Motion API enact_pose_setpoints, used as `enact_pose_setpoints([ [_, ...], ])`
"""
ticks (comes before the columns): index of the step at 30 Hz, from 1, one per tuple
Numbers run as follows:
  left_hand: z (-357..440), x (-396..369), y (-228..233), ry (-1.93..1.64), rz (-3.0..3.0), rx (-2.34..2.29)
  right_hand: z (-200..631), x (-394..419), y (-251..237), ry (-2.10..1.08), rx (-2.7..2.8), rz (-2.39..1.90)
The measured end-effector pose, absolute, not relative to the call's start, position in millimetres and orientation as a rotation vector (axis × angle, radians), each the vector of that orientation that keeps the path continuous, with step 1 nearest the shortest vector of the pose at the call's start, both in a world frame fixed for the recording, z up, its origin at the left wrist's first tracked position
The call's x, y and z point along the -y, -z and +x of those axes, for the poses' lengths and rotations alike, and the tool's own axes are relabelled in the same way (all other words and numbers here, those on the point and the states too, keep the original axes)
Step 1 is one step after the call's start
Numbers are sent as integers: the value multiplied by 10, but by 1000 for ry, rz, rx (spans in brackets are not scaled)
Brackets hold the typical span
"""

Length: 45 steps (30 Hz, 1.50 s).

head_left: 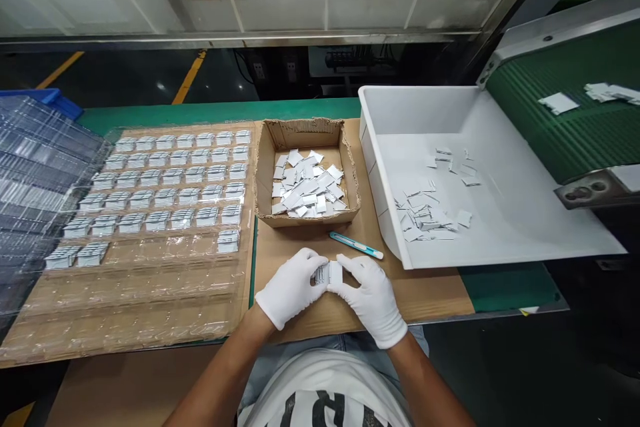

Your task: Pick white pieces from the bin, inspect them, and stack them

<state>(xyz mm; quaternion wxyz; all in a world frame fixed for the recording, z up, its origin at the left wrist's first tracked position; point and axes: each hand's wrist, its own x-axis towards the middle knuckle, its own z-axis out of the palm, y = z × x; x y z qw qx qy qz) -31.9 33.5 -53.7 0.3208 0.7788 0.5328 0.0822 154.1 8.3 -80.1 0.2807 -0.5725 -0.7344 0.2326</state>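
Both hands wear white gloves and meet over the cardboard sheet near the table's front edge. My left hand (291, 287) and my right hand (371, 297) together pinch a small stack of white flat pieces (329, 272) between their fingertips. Just beyond them stands an open cardboard box (306, 215) holding several loose white pieces (307, 187). To the left lies a clear plastic tray (150, 280) whose far rows hold stacked white pieces (170, 177); its near rows are bare.
A teal-handled knife (356, 245) lies right of the box. A white bin (500, 227) with scattered white pieces sits under a green conveyor belt (560, 120) at the right. Stacked clear trays (35, 174) stand at far left.
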Motion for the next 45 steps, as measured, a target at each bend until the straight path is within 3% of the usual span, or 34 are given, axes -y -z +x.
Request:
enact_pose_setpoints([
  [29, -370, -335, 573, -274, 2093, -1333, 1547, -221, 810, -317, 2495, -1410],
  [38, -374, -368, 640, -290, 2174, -1354, 1558, -259, 761, -532, 2436, -1392],
  [45, -454, -296, 729, -615, 2071, -1264, 1502, -256, 592, -857, 2281, -1366],
])
